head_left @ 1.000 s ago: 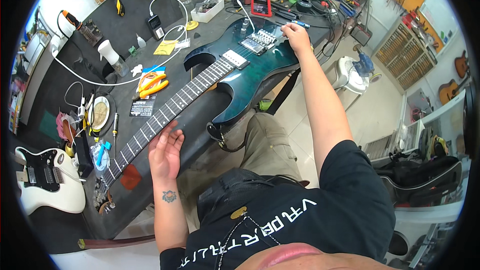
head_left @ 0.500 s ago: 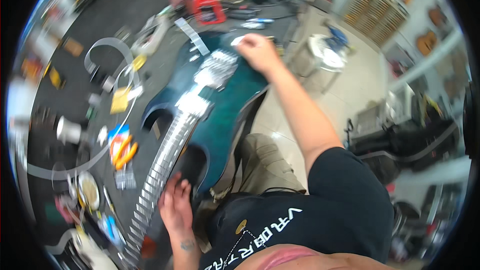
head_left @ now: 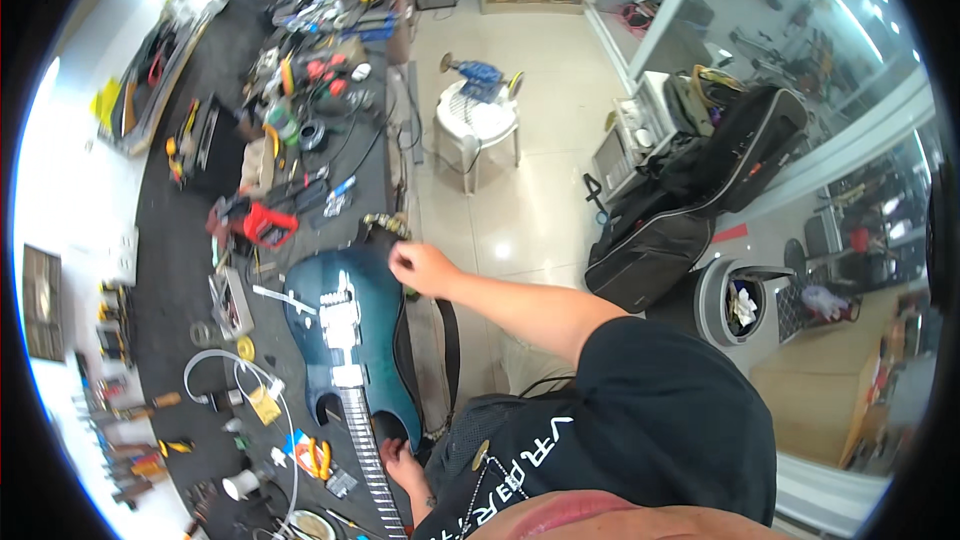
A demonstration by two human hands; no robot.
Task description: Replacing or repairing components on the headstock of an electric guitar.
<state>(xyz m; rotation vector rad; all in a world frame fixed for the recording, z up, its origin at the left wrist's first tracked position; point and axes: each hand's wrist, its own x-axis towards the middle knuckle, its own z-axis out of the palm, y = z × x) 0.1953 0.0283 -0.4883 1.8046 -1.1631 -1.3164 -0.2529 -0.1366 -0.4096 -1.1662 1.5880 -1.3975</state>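
Observation:
A teal electric guitar (head_left: 375, 340) lies on its back on the dark workbench, its neck running toward me. At the far right edge of its body is my right hand (head_left: 424, 268), fingers curled in; whatever they hold, if anything, is hidden. My left hand (head_left: 402, 470) rests beside the neck, close to the lower horn, with its fingers apart. A pale strip (head_left: 283, 298) lies on the body left of the metal bridge (head_left: 341, 320). Beside the right edge of the guitar hangs a black strap (head_left: 450, 350).
Orange-handled pliers (head_left: 321, 459), a looped white cord (head_left: 240, 358) and a red tool (head_left: 268, 225) lie left of the guitar. Farther off stand a white stool (head_left: 470, 125), a black guitar case (head_left: 640, 250) and a grey bin (head_left: 712, 305).
The view has swung toward the room, so bench and guitar now sit lower. The white piece seen earlier at my right hand no longer shows. My left hand stays beside the neck.

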